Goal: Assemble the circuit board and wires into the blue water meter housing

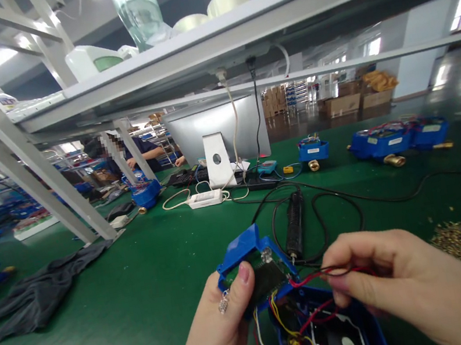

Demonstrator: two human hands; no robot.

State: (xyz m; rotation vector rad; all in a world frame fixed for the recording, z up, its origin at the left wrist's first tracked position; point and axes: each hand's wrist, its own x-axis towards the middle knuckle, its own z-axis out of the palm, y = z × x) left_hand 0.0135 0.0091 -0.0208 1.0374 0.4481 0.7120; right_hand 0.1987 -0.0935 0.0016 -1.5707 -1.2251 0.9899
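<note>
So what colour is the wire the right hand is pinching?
Red: the right hand pinches a thin red wire, seen in the head view.

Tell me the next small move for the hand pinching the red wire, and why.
Probably guide the red wire down into the open blue housing: the right hand pinches it taut above the housing, while the left hand holds the blue cover tilted open with the circuit board exposed.

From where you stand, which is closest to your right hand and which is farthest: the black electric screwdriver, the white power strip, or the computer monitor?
Measured from the right hand in the head view:
1. Black electric screwdriver, lying on the green mat just up and left of the hand.
2. White power strip, farther back, left of centre.
3. Computer monitor, standing behind the strip at the back of the bench.
</note>
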